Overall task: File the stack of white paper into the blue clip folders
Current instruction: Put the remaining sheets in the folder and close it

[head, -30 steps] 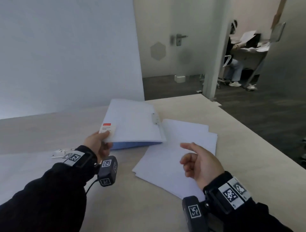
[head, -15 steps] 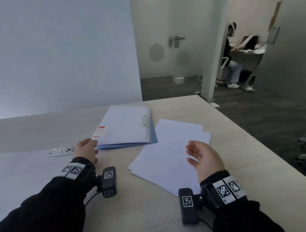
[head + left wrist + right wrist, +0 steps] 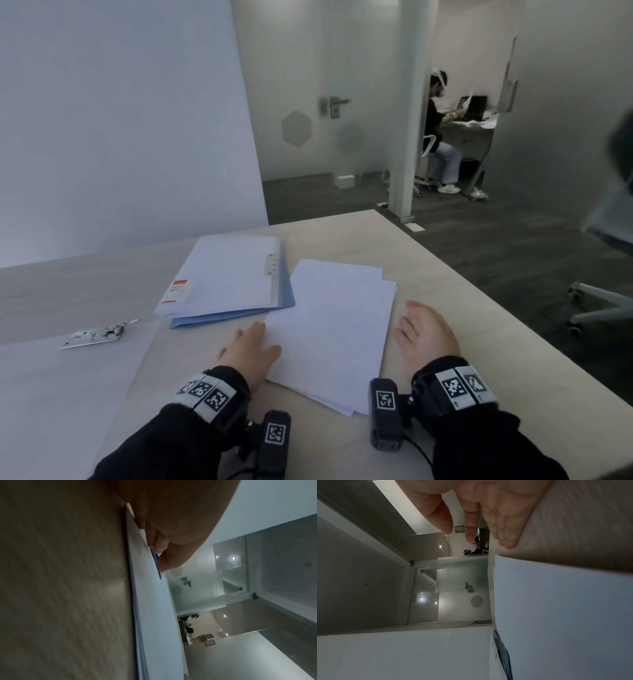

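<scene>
Tabletop (image 3: pixel 445 274): left hand (image 3: pixel 251 353) flat on paper stack (image 3: pixel 335 329); right hand (image 3: pixel 428 334) open beside it, holding nothing; left fingertips hidden.

Blurred chair (image 3: pixel 613 219), cut off right

Colours and patterns on the pale wood-grain table (image 3: pixel 445 291).
White, unmarked: stack of paper (image 3: pixel 337 329). Blue covers, whitish translucent top sheet, label in white with a red-orange band: clip folders (image 3: pixel 236 277). Silvery metal: loose clip (image 3: pixel 97 337). Black: sleeves (image 3: pixel 178 442), wrist cameras (image 3: pixel 385 416). Black-and-white square-code markers: wristbands (image 3: pixel 205 397). Dark grey: floor (image 3: pixel 496 260).
</scene>
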Demonstrator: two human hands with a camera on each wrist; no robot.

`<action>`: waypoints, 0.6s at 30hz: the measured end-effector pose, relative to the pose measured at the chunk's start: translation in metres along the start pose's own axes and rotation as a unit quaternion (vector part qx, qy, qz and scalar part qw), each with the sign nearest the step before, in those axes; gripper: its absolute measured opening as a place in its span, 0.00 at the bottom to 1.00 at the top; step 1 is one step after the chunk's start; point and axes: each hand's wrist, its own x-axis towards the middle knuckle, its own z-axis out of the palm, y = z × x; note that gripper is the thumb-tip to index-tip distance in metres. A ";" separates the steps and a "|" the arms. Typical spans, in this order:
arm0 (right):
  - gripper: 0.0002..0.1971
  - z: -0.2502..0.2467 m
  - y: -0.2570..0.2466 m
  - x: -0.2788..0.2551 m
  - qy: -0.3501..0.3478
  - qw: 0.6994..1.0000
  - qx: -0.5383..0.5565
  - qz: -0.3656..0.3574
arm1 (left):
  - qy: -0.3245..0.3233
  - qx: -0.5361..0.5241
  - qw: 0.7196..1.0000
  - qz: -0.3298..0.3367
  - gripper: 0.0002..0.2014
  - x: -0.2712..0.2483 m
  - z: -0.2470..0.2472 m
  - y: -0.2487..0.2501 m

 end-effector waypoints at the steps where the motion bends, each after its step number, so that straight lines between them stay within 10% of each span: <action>1: 0.17 0.000 0.000 0.002 -0.002 1.000 0.018 0.014 | -0.007 0.040 0.999 0.002 0.34 0.000 0.003 0.001; 18: 0.17 0.008 -0.011 0.018 -0.059 0.989 0.071 0.114 | -0.024 0.081 0.996 0.034 0.32 -0.008 0.004 0.004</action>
